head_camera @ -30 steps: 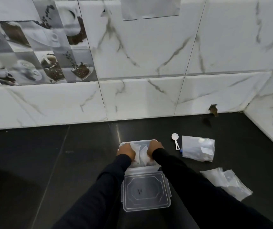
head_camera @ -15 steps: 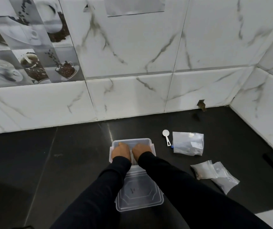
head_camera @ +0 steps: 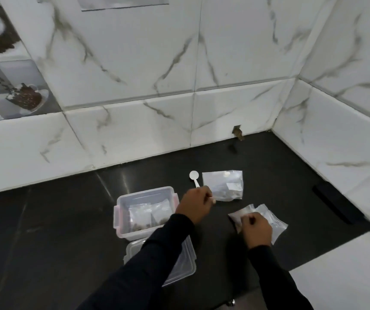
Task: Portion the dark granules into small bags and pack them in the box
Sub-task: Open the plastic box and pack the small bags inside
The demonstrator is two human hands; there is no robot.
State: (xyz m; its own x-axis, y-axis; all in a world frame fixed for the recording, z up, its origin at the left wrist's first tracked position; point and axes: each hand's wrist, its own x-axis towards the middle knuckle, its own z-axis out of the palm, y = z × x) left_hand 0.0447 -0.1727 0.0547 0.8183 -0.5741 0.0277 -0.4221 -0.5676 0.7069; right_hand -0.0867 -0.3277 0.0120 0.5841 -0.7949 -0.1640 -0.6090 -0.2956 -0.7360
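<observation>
The clear plastic box [head_camera: 121, 209] stands open on the dark counter, with two small bags [head_camera: 149, 214] of dark granules inside. Its clear lid [head_camera: 185, 265] lies in front, partly under my left sleeve. A white spoon [head_camera: 194, 176] lies right of the box, beside the large clear bag [head_camera: 223, 185] of granules. My left hand [head_camera: 194, 206] has its fingers curled over the end of the spoon's handle. My right hand [head_camera: 256, 229] pinches the top one of a pile of empty small bags [head_camera: 273, 220].
White marble-tiled walls close the counter at the back and right. A chipped hole [head_camera: 237, 132] sits at the foot of the back wall. A black strip [head_camera: 333, 205] lies along the right wall. A white surface [head_camera: 347, 276] begins at the near right.
Both hands have left the box, where they pressed the bags down. The left one moved right to the spoon, the right one to the empty bags. My view swung right.
</observation>
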